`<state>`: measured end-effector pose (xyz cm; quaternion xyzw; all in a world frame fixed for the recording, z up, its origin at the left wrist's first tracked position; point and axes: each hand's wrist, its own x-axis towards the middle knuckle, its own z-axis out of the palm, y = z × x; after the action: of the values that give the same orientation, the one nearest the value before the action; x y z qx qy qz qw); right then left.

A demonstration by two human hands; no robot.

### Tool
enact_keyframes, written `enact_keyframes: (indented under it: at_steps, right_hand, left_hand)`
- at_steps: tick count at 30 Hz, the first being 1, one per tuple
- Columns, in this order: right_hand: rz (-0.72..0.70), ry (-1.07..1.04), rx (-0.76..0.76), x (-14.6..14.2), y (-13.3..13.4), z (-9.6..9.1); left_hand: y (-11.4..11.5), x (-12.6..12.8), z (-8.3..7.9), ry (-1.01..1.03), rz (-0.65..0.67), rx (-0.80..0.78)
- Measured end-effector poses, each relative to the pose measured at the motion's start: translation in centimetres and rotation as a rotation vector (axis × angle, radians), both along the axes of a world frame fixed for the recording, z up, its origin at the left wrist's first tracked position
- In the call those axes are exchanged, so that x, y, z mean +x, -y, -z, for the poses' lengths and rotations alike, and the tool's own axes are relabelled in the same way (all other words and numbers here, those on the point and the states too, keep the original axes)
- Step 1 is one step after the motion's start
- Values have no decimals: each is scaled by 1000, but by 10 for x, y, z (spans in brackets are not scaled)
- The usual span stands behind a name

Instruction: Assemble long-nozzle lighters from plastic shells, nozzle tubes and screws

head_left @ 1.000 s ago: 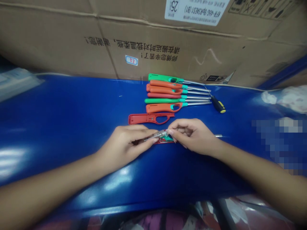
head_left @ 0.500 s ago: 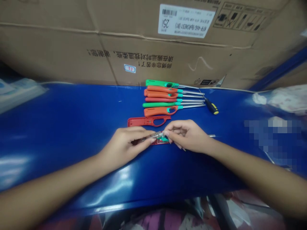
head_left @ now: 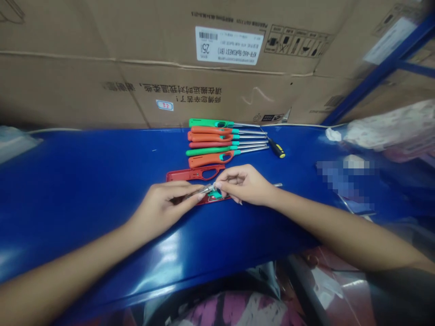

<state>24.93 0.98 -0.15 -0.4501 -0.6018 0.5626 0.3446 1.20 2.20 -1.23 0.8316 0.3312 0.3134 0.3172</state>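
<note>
My left hand [head_left: 166, 201] is closed on a clear, narrow fuel tank [head_left: 203, 190], thumb and fingers pinching its sides. The tank is tilted, its tip toward my right hand [head_left: 246, 184]. The right thumb and forefinger pinch at that tip, by a small whitish fitting [head_left: 213, 186]; exactly what they grip is too small to make out. Beneath both hands lies an opened red lighter half with a green trigger piece [head_left: 215, 195] in it, partly hidden. Its metal barrel [head_left: 278, 184] sticks out past my right hand. The other red handle shell [head_left: 180, 175] rests just behind.
Several orange, green and red stick lighters [head_left: 209, 161] lie in a row behind the shell. A black-and-yellow screwdriver [head_left: 277, 148] lies at their barrel ends. A large cardboard box [head_left: 136, 99] stands along the back of the blue table [head_left: 84, 181]. Crumpled tissue [head_left: 333, 134] lies at right.
The camera view has turned a little right, so everything sits further left in the picture. Both hands keep nearly the same hold at the tank and its tip.
</note>
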Motion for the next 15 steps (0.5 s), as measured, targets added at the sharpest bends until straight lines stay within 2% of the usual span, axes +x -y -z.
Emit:
enact_keyframes:
  at_steps: [10, 15]
  right_hand:
    - [34, 65, -11, -1, 2, 2]
    - [47, 123, -4, 1, 3, 1]
  left_hand:
    - [-2, -6, -5, -73, -7, 82]
    - [-5, -15, -19, -214, 143, 112]
